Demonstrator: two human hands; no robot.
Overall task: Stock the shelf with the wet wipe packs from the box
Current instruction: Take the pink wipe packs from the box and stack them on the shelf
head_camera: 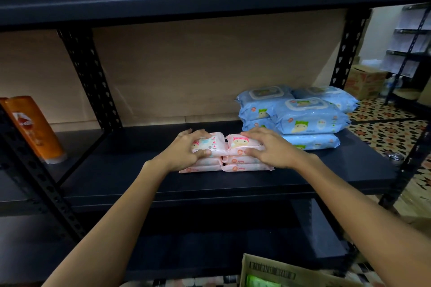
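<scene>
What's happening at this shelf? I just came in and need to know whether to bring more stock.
A person is stocking the dark metal shelf with wet wipes. The left hand grips the top pack of the left pink stack, and the right hand holds the top of the right pink stack beside it. Blue packs are piled further right. The cardboard box sits below, with something green inside.

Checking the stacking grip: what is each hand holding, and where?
The left hand grips the top pink wet wipe pack of the left stack across its top and front. The right hand grips the right stack's top pack likewise.
</scene>
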